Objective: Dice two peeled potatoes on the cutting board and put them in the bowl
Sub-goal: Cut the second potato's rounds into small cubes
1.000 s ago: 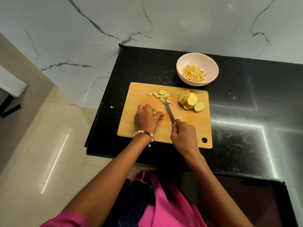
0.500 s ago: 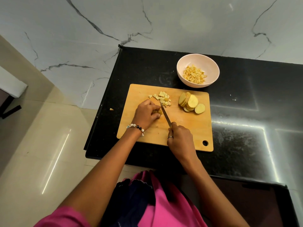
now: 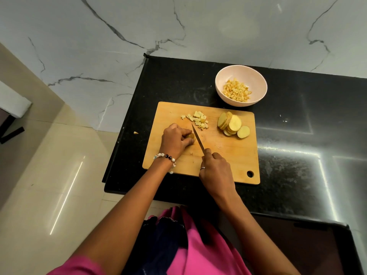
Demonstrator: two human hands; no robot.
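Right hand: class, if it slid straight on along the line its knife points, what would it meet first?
Probably the small pile of diced potato on the cutting board; the right hand aims its knife just past the left hand. Depth is uncertain.

Cutting board: pale wood, rectangular, flat on black surface, hanging hole at near right corner.

Potato piece: small, yellowish, near board's left middle, mostly hidden under curled fingers.

Diced potato pile: small pale cubes, loose heap on board's far middle, just beyond potato piece.

Potato slices: round, pale yellow, overlapping stack leaning at board's far right; one slice flat at right end.

Bowl: pinkish-white, round, upright on surface just beyond board's far right edge, holds yellow diced potato in its bottom.
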